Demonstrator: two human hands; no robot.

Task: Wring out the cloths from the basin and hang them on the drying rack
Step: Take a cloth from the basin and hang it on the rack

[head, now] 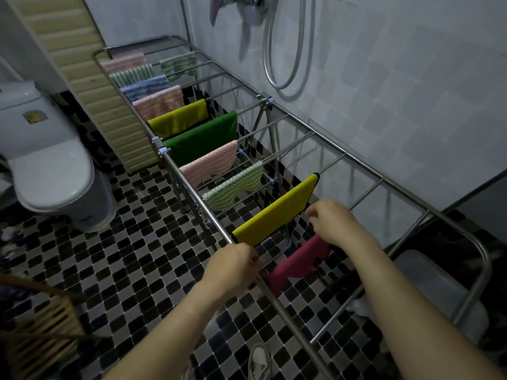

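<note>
at the drying rack (365,166) in a tiled bathroom, i watched through the head camera as both hands held a pink cloth (301,260) draped over a rod near the rack's closest end. the left hand (233,266) was clenched on the cloth's end at the rack's front rail; the right hand (333,223) grasped its other end, farther in. on the next rod along the rack hung a yellow cloth (277,209), with striped and green cloths filling the rods toward the rack's far end. a toilet (46,160) stood left of the rack, and a shower hose (285,50) hung on the wall behind it.
</note>
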